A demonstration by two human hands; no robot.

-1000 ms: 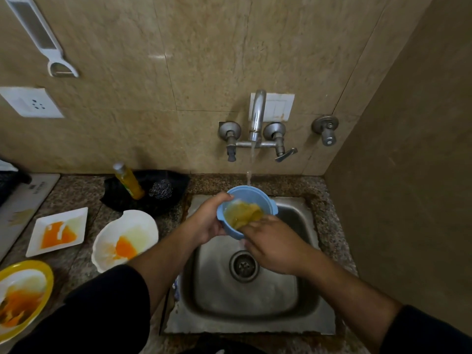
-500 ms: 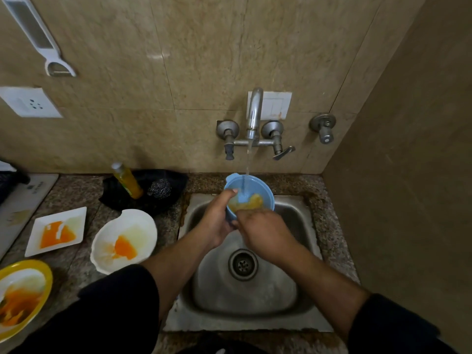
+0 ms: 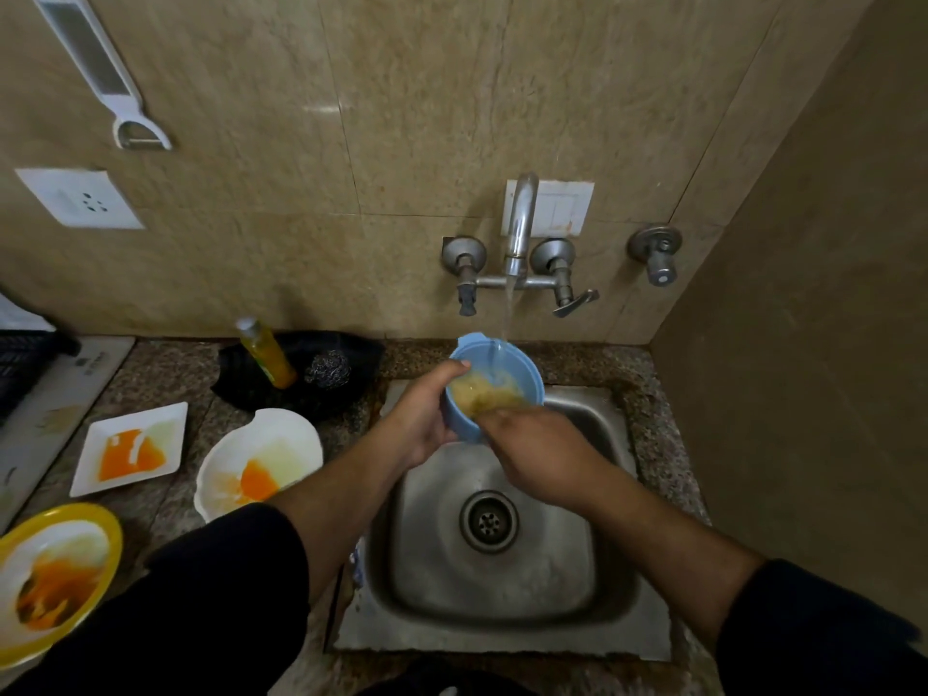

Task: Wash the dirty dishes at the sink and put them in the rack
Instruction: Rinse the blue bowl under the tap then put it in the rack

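Blue bowl [image 3: 494,389] under running water — left hand [image 3: 424,419] grips it, right hand [image 3: 527,449] scrubs inside.

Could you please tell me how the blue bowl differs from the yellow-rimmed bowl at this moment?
The blue bowl is held over the sink by the left hand, tilted under the running tap; the yellow-rimmed bowl rests untouched on the counter. The blue bowl's inside is being rubbed by the right hand and holds yellowish residue; the yellow-rimmed bowl holds orange residue. Both are still dirty.
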